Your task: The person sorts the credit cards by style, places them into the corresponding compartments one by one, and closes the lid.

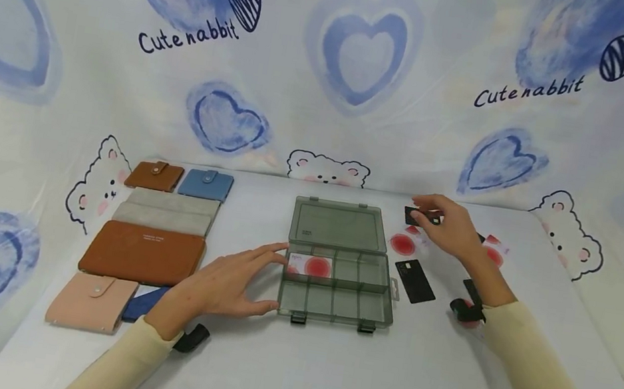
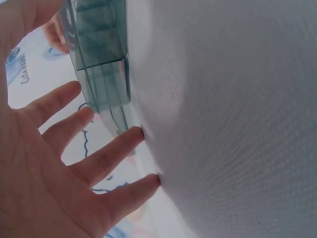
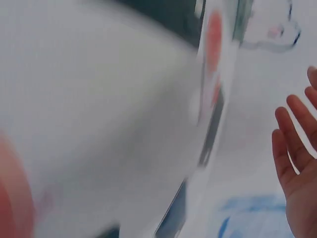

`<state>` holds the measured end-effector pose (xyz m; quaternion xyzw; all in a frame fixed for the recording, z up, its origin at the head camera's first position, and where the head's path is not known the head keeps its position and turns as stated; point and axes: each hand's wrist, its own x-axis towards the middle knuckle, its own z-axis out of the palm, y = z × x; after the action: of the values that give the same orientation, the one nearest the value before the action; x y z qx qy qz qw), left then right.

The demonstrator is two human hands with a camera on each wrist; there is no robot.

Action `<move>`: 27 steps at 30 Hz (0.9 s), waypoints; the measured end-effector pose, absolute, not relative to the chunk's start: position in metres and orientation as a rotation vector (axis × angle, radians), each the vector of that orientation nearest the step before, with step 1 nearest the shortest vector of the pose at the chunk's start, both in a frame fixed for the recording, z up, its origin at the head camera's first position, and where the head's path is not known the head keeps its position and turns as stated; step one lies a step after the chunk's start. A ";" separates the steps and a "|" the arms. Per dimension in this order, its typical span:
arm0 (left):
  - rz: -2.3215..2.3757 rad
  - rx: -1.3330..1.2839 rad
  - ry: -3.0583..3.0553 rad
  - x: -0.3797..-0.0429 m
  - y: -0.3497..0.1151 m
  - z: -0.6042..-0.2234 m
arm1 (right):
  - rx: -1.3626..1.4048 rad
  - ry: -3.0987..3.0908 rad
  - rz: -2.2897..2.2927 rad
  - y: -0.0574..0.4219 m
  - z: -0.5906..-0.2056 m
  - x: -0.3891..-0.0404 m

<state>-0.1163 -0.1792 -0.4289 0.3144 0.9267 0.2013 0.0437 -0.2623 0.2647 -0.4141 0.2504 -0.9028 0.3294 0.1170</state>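
Note:
A green translucent divided box (image 1: 335,300) lies with its lid (image 1: 340,224) folded back. One white card with a red circle (image 1: 318,267) is in its rear row on the left. My left hand (image 1: 232,280) is spread at the box's left side, fingertips and thumb right at the wall; the left wrist view shows its fingers straight against the box (image 2: 106,82). At the back right my right hand (image 1: 448,227) overlaps a black card (image 1: 413,216). In the right wrist view that hand (image 3: 299,173) has extended fingers, and nothing shows between them.
Right of the box lie another black card (image 1: 415,281), a red-circled card (image 1: 403,244) and several more cards, partly behind the right arm. On the left are a brown wallet (image 1: 142,253), a grey one (image 1: 167,210), a pink card holder (image 1: 92,303), and smaller brown (image 1: 154,176) and blue (image 1: 206,185) holders.

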 end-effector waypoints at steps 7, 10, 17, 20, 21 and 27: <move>0.606 0.934 2.836 -0.117 -0.175 -0.428 | 0.678 -2.788 0.916 0.302 -0.420 -0.286; 0.600 0.910 2.844 -0.115 -0.174 -0.427 | 0.657 -2.892 0.890 0.310 -0.425 -0.294; 0.588 0.913 2.866 -0.114 -0.175 -0.428 | 0.627 -3.058 0.783 0.321 -0.440 -0.310; 0.587 0.924 2.863 -0.114 -0.175 -0.428 | 0.643 -3.092 0.760 0.323 -0.439 -0.310; 0.592 0.925 2.861 -0.114 -0.175 -0.428 | 0.648 -3.104 0.758 0.324 -0.438 -0.310; 0.594 0.915 2.849 -0.114 -0.175 -0.428 | 0.617 -3.173 0.739 0.328 -0.431 -0.304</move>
<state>-0.1143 -0.1747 -0.4276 0.2997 0.9329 0.1945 0.0452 -0.3040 0.3285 -0.4314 0.1855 -0.9533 0.2221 -0.0870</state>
